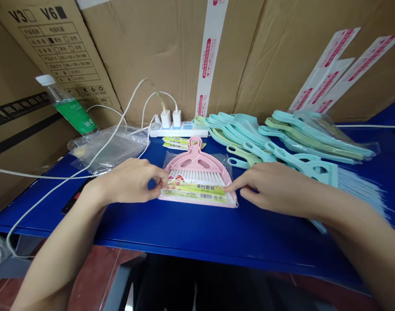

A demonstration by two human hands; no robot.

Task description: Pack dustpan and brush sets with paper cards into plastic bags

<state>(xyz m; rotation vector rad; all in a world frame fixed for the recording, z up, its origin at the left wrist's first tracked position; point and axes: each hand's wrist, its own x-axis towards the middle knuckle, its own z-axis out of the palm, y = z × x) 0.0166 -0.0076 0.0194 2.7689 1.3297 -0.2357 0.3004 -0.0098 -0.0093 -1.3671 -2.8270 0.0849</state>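
Note:
A pink dustpan point(204, 164) with a white-bristled brush point(200, 176) lies in clear plastic on the blue table, its handle pointing away from me. Across its front stretches a yellow-green printed label point(213, 193) with mushroom pictures. At the label's left end, the thumb and forefinger of my left hand point(134, 181) come together in a pinch. My right hand point(270, 188) touches the right end with its outstretched forefinger; its thumb is apart and the other fingers are partly hidden. Several more labels point(176, 142) lie behind the dustpan.
Turquoise and green dustpans point(241, 127) and loose brushes point(317, 168) crowd the right. A power strip point(184, 129) with white chargers stands behind. On the left are plastic bags point(111, 144), a tilted bottle point(71, 110), a dark phone-like object point(74, 199) and white cables. Cardboard boxes point(165, 56) wall the back.

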